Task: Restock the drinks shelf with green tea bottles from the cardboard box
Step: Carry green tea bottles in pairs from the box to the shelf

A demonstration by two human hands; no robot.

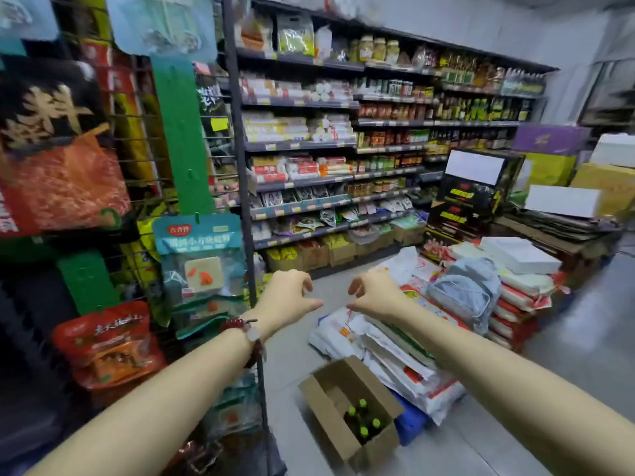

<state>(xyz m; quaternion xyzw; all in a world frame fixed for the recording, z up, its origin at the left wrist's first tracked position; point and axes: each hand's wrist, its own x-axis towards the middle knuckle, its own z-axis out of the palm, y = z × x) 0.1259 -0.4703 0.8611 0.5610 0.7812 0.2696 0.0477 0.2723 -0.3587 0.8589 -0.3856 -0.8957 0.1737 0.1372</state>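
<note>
An open cardboard box (330, 400) stands on the floor below my arms. Several green tea bottles (363, 419) with green caps stand upright in its near corner. My left hand (287, 298) is stretched out in the air above the aisle, fingers loosely curled, holding nothing. My right hand (372, 292) hangs beside it at the same height, fingers also loosely curled and empty. A beaded bracelet sits on my left wrist. Both hands are well above the box and apart from it. No drinks shelf is plainly seen.
A wire rack (144, 187) hung with snack packets stands at my left. Long grocery shelves (330, 142) run along the aisle ahead. Stacked rice sacks (395, 352) and a grey backpack (467, 290) lie right of the box. Cartons (481, 187) pile up beyond.
</note>
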